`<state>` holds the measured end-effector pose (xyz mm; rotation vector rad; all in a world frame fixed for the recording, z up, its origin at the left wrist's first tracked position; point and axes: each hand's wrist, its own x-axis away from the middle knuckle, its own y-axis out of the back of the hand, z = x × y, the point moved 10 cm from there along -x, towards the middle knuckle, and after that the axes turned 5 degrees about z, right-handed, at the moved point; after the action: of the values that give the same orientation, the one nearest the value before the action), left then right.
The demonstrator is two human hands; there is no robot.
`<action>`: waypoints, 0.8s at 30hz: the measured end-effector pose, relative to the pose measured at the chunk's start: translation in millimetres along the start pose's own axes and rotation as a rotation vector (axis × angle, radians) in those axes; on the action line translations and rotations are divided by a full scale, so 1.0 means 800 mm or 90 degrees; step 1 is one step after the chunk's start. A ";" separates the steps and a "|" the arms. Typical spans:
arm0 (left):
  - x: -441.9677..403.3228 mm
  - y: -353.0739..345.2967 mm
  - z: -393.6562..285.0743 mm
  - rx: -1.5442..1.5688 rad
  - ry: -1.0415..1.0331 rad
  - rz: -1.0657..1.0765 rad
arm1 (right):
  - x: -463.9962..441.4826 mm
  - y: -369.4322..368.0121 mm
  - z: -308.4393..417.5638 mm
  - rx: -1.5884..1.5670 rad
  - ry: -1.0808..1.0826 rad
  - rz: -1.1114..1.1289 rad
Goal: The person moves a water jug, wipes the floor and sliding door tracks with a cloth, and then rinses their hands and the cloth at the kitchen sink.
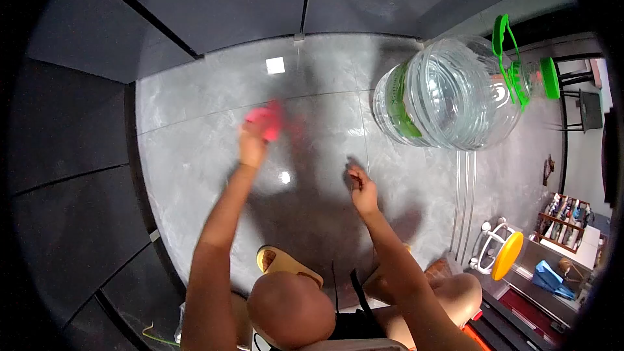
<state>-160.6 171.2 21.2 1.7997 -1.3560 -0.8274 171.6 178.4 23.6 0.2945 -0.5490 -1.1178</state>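
Note:
My left hand (252, 148) is closed on a pink cloth (262, 122) low over the grey tiled floor (325, 136). The cloth and the fingers round it are blurred by motion. To the right, my right hand (363, 192) hovers near the floor, its fingers loosely bent and apart, with nothing visible in them. A large clear water bottle (448, 94) with a green cap (550, 78) and green handle (500, 42) stands beyond my right hand, apart from it.
Dark cabinet fronts (71, 117) border the floor at the left and far side. A small white square (275, 65) shows on the floor. At right are a stool with a yellow seat (507, 255), a blue cloth-like item (552, 278) and a rack (563, 221). Yellow slippers (286, 263) are below me.

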 end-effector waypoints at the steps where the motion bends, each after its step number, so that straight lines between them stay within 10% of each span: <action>1: -0.008 0.044 0.044 -0.005 0.098 -0.074 | 0.001 0.003 -0.005 -0.004 0.037 -0.027; 7: 0.016 0.028 0.078 -0.167 0.060 -0.165 | 0.019 0.013 -0.012 -0.076 -0.016 -0.033; 16: 0.107 -0.088 -0.221 -0.028 -0.188 0.148 | 0.013 0.158 -0.027 -0.236 -0.058 -0.332; 19: 0.040 -0.075 -0.208 -0.231 0.123 0.461 | 0.013 0.271 -0.075 -0.289 -0.094 -0.540; 24: -0.149 -0.031 -0.304 0.530 -0.017 0.142 | -0.054 0.339 -0.038 -0.563 -0.173 -0.365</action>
<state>25.0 332.2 137.5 2.1601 -2.0653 -0.1482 382.3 329.9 119.1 -0.5113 -0.1550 -1.8573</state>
